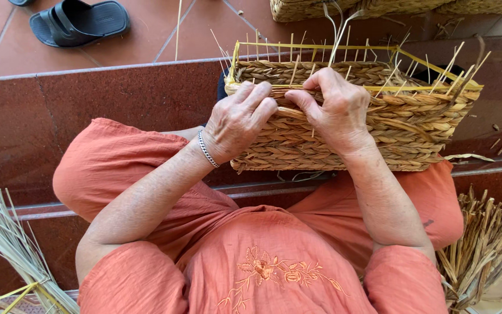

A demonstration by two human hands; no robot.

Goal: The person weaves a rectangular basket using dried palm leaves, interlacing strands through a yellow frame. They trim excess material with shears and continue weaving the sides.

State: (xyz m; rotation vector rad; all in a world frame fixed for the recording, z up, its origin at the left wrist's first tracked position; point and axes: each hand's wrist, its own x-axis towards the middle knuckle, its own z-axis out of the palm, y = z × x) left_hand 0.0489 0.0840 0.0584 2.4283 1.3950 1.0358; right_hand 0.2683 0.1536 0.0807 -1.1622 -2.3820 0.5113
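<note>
A half-woven straw basket (413,125) rests on my knees, its near wall made of braided rope rows, with thin upright straw stakes and a yellow strip along its rim. My left hand (236,122), a silver bracelet on its wrist, presses its fingers on the top braided row at the near-left part of the wall. Close beside it, my right hand (335,107) pinches the same braided strand near the rim. The fingertips of both hands almost meet.
I sit on dark red stone steps (88,99) in orange clothes. A bundle of pale straw (7,244) lies at lower left, dried braid pieces (489,250) at lower right. A black sandal (79,22) lies on the tiled floor, another woven basket (321,9) at the top.
</note>
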